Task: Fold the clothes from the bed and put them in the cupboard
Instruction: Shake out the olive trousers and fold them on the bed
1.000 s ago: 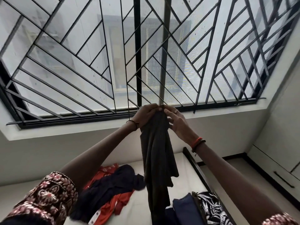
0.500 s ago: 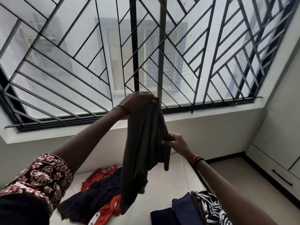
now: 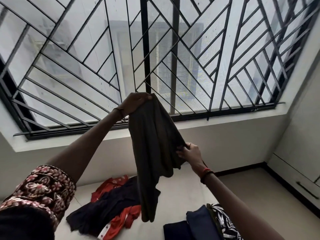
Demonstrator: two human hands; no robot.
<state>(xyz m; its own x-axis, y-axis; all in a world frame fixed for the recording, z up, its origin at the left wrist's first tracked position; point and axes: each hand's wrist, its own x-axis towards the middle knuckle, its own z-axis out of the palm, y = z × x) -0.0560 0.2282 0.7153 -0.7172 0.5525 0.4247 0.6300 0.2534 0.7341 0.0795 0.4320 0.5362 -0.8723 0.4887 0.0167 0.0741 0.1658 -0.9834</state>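
Observation:
A dark olive-grey garment [image 3: 152, 153] hangs in the air in front of the window. My left hand [image 3: 135, 103] grips its top end, raised high. Lower and to the right, my right hand [image 3: 190, 153] pinches the garment's side edge. Its lower end dangles above the white bed [image 3: 181, 205]. On the bed lie an unfolded dark navy garment [image 3: 103, 213] and a red garment [image 3: 121, 220] in a loose heap. At the bed's right edge sit folded clothes: a navy stack [image 3: 195, 224] and a black-and-white leaf-print piece [image 3: 223, 222].
A large window with a black metal grille [image 3: 155, 58] fills the wall behind the bed. A white cupboard with a black drawer handle [image 3: 306, 189] stands at the right. A strip of floor [image 3: 259, 193] runs between bed and cupboard.
My hands have parted: the left hand stayed high at the garment's top while the right hand slid down its side edge and drew it outwards. The garment now spreads wider.

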